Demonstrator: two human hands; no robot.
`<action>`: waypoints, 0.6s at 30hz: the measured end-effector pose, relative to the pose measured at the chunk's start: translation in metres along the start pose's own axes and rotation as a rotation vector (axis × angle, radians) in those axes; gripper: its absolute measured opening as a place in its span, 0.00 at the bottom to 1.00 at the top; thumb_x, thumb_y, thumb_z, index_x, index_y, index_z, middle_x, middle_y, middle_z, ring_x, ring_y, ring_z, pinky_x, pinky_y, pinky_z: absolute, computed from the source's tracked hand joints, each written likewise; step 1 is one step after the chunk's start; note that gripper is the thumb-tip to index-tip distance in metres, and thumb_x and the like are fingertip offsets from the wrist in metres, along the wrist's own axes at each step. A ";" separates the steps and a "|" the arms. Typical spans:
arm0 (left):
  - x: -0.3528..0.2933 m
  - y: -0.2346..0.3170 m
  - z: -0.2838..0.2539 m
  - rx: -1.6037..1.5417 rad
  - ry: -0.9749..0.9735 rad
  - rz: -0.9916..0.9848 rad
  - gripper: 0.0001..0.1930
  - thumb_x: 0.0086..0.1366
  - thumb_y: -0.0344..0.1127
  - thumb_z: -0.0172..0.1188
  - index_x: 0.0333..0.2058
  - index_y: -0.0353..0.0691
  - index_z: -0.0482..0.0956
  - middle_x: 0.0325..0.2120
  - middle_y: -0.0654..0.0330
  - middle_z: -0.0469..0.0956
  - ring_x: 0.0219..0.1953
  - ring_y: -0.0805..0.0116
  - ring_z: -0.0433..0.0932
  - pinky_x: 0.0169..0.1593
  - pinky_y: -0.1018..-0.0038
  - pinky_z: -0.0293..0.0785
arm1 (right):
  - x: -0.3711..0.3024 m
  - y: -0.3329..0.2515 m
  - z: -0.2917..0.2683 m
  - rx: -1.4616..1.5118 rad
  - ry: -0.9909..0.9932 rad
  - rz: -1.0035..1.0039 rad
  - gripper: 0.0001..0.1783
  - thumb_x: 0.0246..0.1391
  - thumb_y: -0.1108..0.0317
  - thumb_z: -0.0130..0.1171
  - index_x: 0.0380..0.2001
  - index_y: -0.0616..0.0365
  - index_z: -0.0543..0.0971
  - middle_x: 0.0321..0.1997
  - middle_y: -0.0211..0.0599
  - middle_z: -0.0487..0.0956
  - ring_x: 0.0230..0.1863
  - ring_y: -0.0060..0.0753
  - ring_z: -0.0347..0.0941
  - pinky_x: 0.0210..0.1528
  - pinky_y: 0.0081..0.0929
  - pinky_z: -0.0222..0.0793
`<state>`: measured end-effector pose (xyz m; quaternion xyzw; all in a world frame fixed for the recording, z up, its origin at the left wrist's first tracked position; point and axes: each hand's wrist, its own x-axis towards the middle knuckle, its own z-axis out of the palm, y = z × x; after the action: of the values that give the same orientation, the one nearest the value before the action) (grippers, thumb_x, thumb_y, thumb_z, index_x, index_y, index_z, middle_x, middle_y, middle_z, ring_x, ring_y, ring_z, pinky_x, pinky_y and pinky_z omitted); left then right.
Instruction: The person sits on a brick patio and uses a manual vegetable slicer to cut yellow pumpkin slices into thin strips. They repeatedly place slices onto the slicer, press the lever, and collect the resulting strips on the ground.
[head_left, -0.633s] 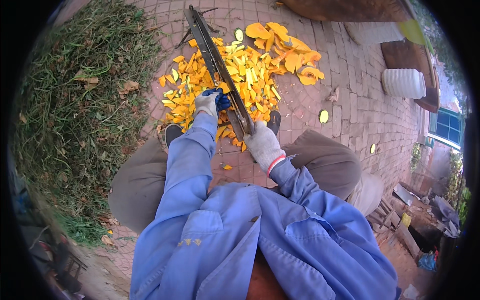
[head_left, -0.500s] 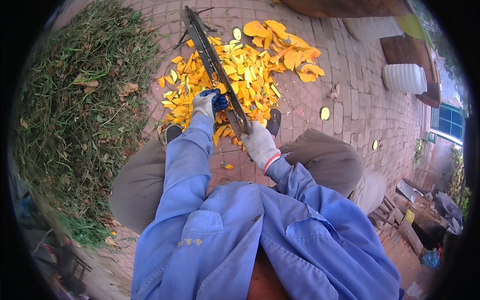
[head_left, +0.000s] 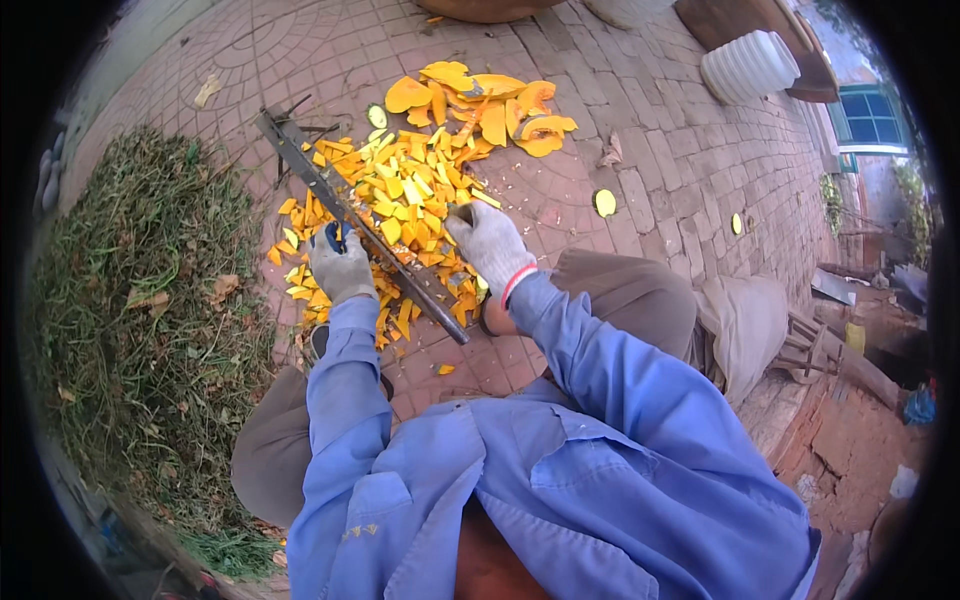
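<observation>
A long, dark hinged chopping cutter [head_left: 337, 202] lies slantwise across a heap of cut orange pumpkin pieces [head_left: 408, 188], its round handle end toward me. My left hand [head_left: 342, 266], in a pale glove with a blue palm, is curled close to the cutter's left side; whatever its fingers hold is hidden. On the other side, my right hand [head_left: 488, 243], in a whitish glove with a red cuff edge, is off the handle. Its bent fingers reach the right edge of the heap, and I cannot make out what is in them. Larger pumpkin slices [head_left: 543, 132] lie beyond the heap.
Dry green plant stalks [head_left: 150, 340] form a big mound on the left. Round yellow slices [head_left: 604, 202] lie on the brick paving to the right. A white ribbed tub [head_left: 750, 68] stands at the far right, and a wooden stool [head_left: 805, 345] behind my right knee.
My right hand has let go of the cutter's handle and moved forward to the pumpkin heap. My left hand stays beside the cutter. The whole view has shifted.
</observation>
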<state>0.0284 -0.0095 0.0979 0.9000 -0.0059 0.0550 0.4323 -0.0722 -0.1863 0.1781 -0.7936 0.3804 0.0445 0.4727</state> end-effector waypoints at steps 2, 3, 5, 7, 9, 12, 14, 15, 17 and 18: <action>-0.003 0.043 -0.004 0.184 -0.054 0.353 0.18 0.55 0.34 0.64 0.44 0.36 0.78 0.42 0.49 0.75 0.47 0.47 0.72 0.52 0.60 0.68 | 0.030 0.018 -0.013 -0.158 0.186 -0.152 0.19 0.55 0.55 0.56 0.37 0.63 0.78 0.35 0.56 0.80 0.41 0.54 0.78 0.44 0.44 0.72; -0.006 0.046 0.002 0.198 -0.141 0.464 0.17 0.55 0.36 0.64 0.44 0.37 0.79 0.42 0.50 0.76 0.47 0.49 0.72 0.53 0.61 0.67 | 0.045 0.029 -0.014 -0.208 0.191 -0.133 0.19 0.54 0.56 0.56 0.38 0.63 0.78 0.37 0.56 0.80 0.42 0.54 0.77 0.45 0.44 0.72; -0.007 0.038 0.028 0.191 -0.394 0.570 0.18 0.56 0.40 0.63 0.44 0.39 0.79 0.39 0.53 0.78 0.46 0.53 0.73 0.53 0.62 0.67 | 0.080 0.057 -0.019 -0.319 0.218 -0.095 0.18 0.53 0.57 0.57 0.39 0.62 0.78 0.39 0.56 0.80 0.44 0.55 0.77 0.47 0.45 0.71; 0.003 0.046 0.039 0.390 -0.467 0.563 0.18 0.56 0.41 0.63 0.44 0.39 0.79 0.38 0.54 0.79 0.45 0.54 0.74 0.52 0.63 0.68 | 0.130 0.111 -0.028 -0.330 0.317 0.098 0.17 0.52 0.58 0.58 0.39 0.60 0.78 0.41 0.56 0.80 0.47 0.55 0.76 0.49 0.45 0.71; -0.017 0.044 0.039 0.452 -0.536 0.471 0.19 0.56 0.41 0.63 0.44 0.38 0.79 0.36 0.56 0.79 0.43 0.56 0.75 0.49 0.63 0.68 | 0.130 0.154 -0.054 -0.407 0.328 0.284 0.16 0.51 0.60 0.58 0.40 0.58 0.79 0.43 0.55 0.80 0.49 0.54 0.76 0.51 0.44 0.71; -0.022 0.035 0.044 0.366 -0.472 0.539 0.18 0.55 0.41 0.63 0.43 0.39 0.79 0.36 0.55 0.79 0.43 0.56 0.75 0.50 0.63 0.68 | 0.140 0.202 -0.103 -0.496 0.398 0.431 0.17 0.50 0.60 0.59 0.41 0.57 0.79 0.45 0.52 0.80 0.50 0.51 0.77 0.52 0.43 0.72; -0.022 0.039 0.047 0.312 -0.459 0.543 0.17 0.54 0.39 0.64 0.42 0.38 0.79 0.36 0.55 0.79 0.42 0.55 0.75 0.49 0.62 0.68 | 0.162 0.257 -0.129 -0.542 0.415 0.629 0.20 0.48 0.56 0.62 0.42 0.56 0.79 0.46 0.52 0.80 0.50 0.51 0.77 0.52 0.42 0.72; -0.019 0.042 0.045 0.321 -0.468 0.538 0.17 0.54 0.38 0.64 0.41 0.38 0.79 0.36 0.54 0.79 0.41 0.55 0.75 0.49 0.62 0.68 | 0.166 0.265 -0.136 -0.566 0.407 0.668 0.21 0.47 0.54 0.64 0.42 0.56 0.79 0.45 0.51 0.81 0.50 0.51 0.77 0.52 0.41 0.72; -0.017 0.046 0.041 0.275 -0.478 0.546 0.16 0.53 0.36 0.64 0.41 0.37 0.79 0.35 0.54 0.79 0.40 0.54 0.75 0.48 0.62 0.69 | 0.167 0.282 -0.158 -0.581 0.438 0.663 0.23 0.45 0.52 0.66 0.42 0.55 0.79 0.45 0.50 0.81 0.50 0.50 0.77 0.51 0.41 0.72; -0.017 0.048 0.041 0.273 -0.482 0.547 0.16 0.53 0.36 0.65 0.40 0.36 0.79 0.35 0.53 0.79 0.40 0.54 0.75 0.48 0.61 0.69 | 0.163 0.289 -0.173 -0.576 0.486 0.621 0.24 0.45 0.51 0.66 0.42 0.55 0.79 0.45 0.50 0.81 0.50 0.49 0.77 0.51 0.40 0.72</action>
<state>0.0125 -0.0719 0.1079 0.9015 -0.3399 -0.0446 0.2643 -0.1936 -0.4901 -0.0037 -0.7287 0.6706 0.1003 0.0959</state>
